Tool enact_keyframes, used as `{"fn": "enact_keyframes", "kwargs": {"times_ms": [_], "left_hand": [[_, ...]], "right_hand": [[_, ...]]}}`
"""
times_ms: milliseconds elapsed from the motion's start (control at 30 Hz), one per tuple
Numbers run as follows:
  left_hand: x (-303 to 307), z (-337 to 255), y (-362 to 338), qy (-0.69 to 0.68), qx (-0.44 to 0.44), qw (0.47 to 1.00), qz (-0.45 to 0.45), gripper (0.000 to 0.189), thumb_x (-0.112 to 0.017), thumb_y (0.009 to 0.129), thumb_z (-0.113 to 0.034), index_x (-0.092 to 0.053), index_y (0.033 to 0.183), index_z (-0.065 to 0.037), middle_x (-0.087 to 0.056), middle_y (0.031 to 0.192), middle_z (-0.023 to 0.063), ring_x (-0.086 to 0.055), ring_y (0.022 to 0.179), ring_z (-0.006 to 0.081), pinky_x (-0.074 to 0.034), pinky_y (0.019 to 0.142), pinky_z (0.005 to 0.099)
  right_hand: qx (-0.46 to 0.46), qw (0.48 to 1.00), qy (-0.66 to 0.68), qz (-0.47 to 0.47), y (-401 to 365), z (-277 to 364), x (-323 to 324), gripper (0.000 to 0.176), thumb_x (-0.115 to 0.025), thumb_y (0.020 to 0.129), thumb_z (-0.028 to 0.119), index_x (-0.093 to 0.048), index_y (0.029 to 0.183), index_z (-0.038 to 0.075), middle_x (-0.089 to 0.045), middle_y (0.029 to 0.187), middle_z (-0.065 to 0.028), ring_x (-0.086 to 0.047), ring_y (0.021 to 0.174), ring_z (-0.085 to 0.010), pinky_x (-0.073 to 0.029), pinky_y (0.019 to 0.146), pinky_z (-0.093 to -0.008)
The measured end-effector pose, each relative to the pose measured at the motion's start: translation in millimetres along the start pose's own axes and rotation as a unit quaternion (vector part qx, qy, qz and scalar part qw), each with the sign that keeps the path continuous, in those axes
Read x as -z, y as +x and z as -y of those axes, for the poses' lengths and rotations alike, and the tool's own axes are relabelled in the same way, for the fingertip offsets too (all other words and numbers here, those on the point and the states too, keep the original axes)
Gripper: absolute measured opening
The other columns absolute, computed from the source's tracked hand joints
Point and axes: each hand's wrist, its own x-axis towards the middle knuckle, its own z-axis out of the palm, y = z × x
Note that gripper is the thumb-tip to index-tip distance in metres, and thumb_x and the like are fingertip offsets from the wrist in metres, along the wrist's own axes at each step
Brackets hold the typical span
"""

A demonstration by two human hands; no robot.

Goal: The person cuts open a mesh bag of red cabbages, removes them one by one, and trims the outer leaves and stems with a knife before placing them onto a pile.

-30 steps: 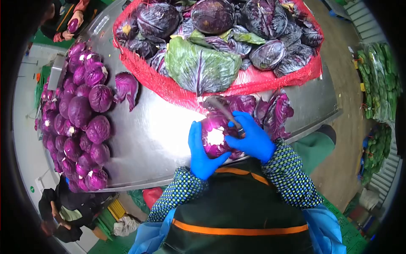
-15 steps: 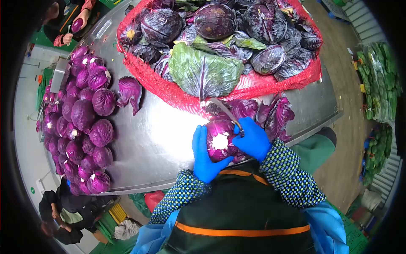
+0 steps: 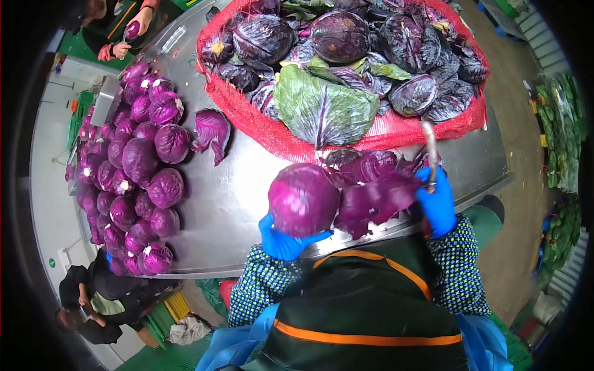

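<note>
Left hand (image 3: 281, 242) cradles the cabbage (image 3: 303, 199) atop curled fingers (image 3: 311, 237); right hand (image 3: 437, 207) grips a knife (image 3: 428, 145)

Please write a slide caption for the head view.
Gloved left hand holds a red cabbage above the steel table; right hand grips a knife.

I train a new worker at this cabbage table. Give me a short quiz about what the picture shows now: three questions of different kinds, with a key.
1. True or false: the knife lies flat on the steel table.
2. Which hand holds the round red cabbage?
A. the left hand
B. the right hand
C. neither hand
3. Short answer: what lies on the table between the two hands?

Key
1. False. The right hand grips the knife, with the blade pointing away from the person.
2. A
3. Loose purple leaves.
</note>
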Motion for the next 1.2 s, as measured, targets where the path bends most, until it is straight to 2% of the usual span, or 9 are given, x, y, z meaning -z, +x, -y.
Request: {"fn": "enact_keyframes", "kwargs": {"times_ms": [67, 200, 333, 433, 800, 900, 933, 1067, 1200], "left_hand": [[-9, -12, -6, 0.036, -0.052, 0.998, -0.016, 0.089, -0.066, 0.07, -0.028, -0.019, 0.143, -0.009, -0.031, 0.141, 0.0171, -0.036, 0.127, 0.0376, -0.035, 0.102, 0.053], [-49, -17, 2, 0.642, -0.085, 0.761, 0.034, 0.104, -0.081, 0.054, -0.008, -0.022, 0.14, -0.007, -0.032, 0.136, 0.0157, -0.037, 0.125, 0.0275, -0.034, 0.104, 0.039], [8, 0, 30, 0.786, -0.133, 0.602, 0.045, 0.102, -0.081, 0.057, -0.01, -0.022, 0.139, -0.006, -0.031, 0.134, 0.0153, -0.036, 0.124, 0.027, -0.032, 0.105, 0.0387], [5, 32, 26, 0.782, -0.235, 0.577, -0.024, 0.103, -0.084, 0.055, -0.022, -0.024, 0.138, -0.006, -0.029, 0.133, 0.0215, -0.027, 0.127, 0.0379, -0.027, 0.106, 0.0448], [-12, 52, 36, 0.828, -0.255, 0.486, -0.11, 0.101, -0.086, 0.056, -0.022, -0.026, 0.135, -0.004, -0.031, 0.128, 0.017, -0.039, 0.117, 0.0306, -0.035, 0.101, 0.04], [-4, 56, 37, 0.796, -0.271, 0.531, -0.102, 0.103, -0.087, 0.054, -0.023, -0.026, 0.135, -0.004, -0.03, 0.13, 0.0192, -0.037, 0.119, 0.0338, -0.032, 0.103, 0.0422], [-6, 62, 32, 0.832, -0.308, 0.458, -0.064, 0.105, -0.087, 0.052, -0.023, -0.026, 0.135, -0.003, -0.027, 0.133, 0.0217, -0.034, 0.122, 0.0364, -0.029, 0.104, 0.0438], [6, 61, 17, 0.813, -0.295, 0.497, -0.071, 0.107, -0.087, 0.051, -0.023, -0.025, 0.137, -0.003, -0.026, 0.134, 0.022, -0.031, 0.126, 0.0376, -0.029, 0.105, 0.0443], [9, 34, 11, 0.792, -0.235, 0.564, -0.011, 0.108, -0.087, 0.052, -0.023, -0.024, 0.138, -0.004, -0.029, 0.134, 0.0213, -0.031, 0.127, 0.0365, -0.03, 0.104, 0.0448]], "right_hand": [[0.19, 0.895, -0.372, -0.158, 4, 11, 19, 0.046, -0.059, 0.072, -0.001, -0.048, 0.117, 0.003, -0.049, 0.107, -0.013, -0.05, 0.094, -0.021, -0.043, 0.082, -0.0327], [0.089, 0.988, -0.119, -0.037, -23, 47, -9, 0.046, -0.055, 0.082, 0.004, -0.042, 0.126, 0.0, -0.045, 0.114, -0.0147, -0.048, 0.103, -0.0271, -0.039, 0.09, -0.036], [0.145, 0.978, -0.101, 0.115, -44, 28, -45, 0.049, -0.052, 0.088, 0.005, -0.042, 0.135, 0.012, -0.05, 0.092, -0.008, -0.052, 0.083, -0.0171, -0.044, 0.076, -0.0257], [0.102, 0.979, -0.108, 0.142, -66, 22, -45, 0.045, -0.052, 0.088, 0.005, -0.046, 0.132, 0.013, -0.051, 0.086, -0.0073, -0.054, 0.075, -0.0168, -0.045, 0.072, -0.0249], [0.188, 0.906, -0.333, 0.181, -53, 17, -56, 0.053, -0.052, 0.082, 0.01, -0.044, 0.133, 0.022, -0.053, 0.083, -0.0102, -0.058, 0.069, -0.0259, -0.05, 0.061, -0.0343], [0.159, 0.911, -0.36, 0.123, -18, 12, -57, 0.051, -0.05, 0.086, 0.013, -0.04, 0.136, 0.021, -0.052, 0.082, -0.0122, -0.057, 0.069, -0.029, -0.049, 0.061, -0.0365], [0.122, 0.92, -0.366, 0.07, -7, 9, -56, 0.05, -0.049, 0.088, 0.015, -0.039, 0.136, 0.02, -0.053, 0.082, -0.0135, -0.057, 0.07, -0.0309, -0.049, 0.061, -0.0378], [-0.08, 0.972, -0.143, 0.17, -19, 26, -61, 0.081, -0.067, 0.079, 0.038, -0.028, 0.138, -0.001, -0.059, 0.086, -0.0131, -0.057, 0.074, -0.0174, -0.047, 0.07, -0.0319], [-0.081, 0.99, -0.01, 0.114, -2, -7, -77, 0.054, -0.066, 0.082, 0.028, -0.048, 0.123, -0.001, -0.062, 0.093, -0.0138, -0.058, 0.082, -0.0177, -0.046, 0.075, -0.0318]]}}
